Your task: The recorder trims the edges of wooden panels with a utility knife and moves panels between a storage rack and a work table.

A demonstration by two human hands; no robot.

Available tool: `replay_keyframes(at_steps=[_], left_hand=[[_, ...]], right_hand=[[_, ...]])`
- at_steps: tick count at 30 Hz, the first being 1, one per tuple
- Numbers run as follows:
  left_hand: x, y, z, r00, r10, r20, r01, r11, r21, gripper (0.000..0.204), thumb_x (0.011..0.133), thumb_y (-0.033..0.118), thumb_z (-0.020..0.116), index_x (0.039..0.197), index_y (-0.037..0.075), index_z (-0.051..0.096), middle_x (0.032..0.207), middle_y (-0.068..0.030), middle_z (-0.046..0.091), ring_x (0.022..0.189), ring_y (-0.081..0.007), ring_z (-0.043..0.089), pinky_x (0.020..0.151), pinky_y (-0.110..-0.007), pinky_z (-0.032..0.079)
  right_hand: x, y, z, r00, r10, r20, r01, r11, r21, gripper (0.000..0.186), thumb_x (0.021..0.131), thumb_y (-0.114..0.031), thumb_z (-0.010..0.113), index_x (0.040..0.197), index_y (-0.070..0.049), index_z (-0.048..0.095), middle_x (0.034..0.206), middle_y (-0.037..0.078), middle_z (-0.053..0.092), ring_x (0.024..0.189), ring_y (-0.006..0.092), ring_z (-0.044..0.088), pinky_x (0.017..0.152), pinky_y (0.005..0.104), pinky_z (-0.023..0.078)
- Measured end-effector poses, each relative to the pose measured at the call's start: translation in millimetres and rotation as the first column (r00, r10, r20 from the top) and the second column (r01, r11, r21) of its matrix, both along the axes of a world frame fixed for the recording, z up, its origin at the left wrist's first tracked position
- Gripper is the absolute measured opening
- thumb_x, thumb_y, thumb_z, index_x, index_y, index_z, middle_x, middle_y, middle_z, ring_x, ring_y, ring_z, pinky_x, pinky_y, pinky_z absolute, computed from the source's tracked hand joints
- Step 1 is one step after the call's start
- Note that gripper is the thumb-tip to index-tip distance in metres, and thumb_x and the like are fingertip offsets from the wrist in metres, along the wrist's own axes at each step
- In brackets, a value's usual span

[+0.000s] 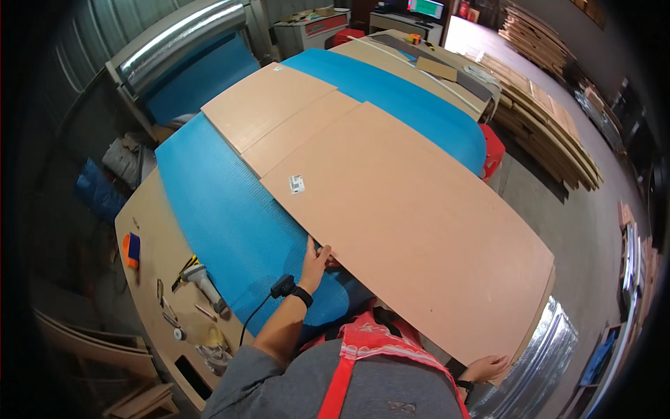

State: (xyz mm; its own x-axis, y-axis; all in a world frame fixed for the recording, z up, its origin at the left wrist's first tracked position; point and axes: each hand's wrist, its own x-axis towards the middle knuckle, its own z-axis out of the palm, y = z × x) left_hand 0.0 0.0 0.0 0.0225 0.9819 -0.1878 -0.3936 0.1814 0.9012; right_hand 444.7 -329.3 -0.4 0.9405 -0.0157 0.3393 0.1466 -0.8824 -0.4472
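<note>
– Where's the big tan panel?
– Across the blue sheet, right of the smaller tan boards, a white label on top
– How is it held?
– The left hand grips its near edge; the right hand lies at the near right corner, fingers stretched out, whether gripping I can't tell

A tan table spread out to the left of the left hand and beyond it. Directly on the table lay a blue sheet, which ran beneath the hand and past it; pinkish panels lay over the sheet, ahead and to the hand's right. On bare tabletop left of the hand sat a grey handheld device and, farther off, an orange-and-blue object. A white roll lay lower left.
</note>
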Motion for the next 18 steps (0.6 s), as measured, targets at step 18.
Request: replay_keyframes(at_steps=[18], left_hand=[[0,-59,-18,0.808,0.172,-0.563,-0.183,0.982,0.038,0.038,0.090,0.013,0.059,0.124,-0.004,0.054,0.096,-0.0164,0.068,0.085,-0.0205,0.067,0.076,-0.033,0.053]], right_hand=[[44,104,14,0.428,0.809,-0.403,-0.880,0.475,0.021,0.058,0.092,-0.023,0.053,0.144,-0.005,0.037,0.148,0.024,0.035,0.143,0.0372,0.022,0.114,0.0540,0.017]])
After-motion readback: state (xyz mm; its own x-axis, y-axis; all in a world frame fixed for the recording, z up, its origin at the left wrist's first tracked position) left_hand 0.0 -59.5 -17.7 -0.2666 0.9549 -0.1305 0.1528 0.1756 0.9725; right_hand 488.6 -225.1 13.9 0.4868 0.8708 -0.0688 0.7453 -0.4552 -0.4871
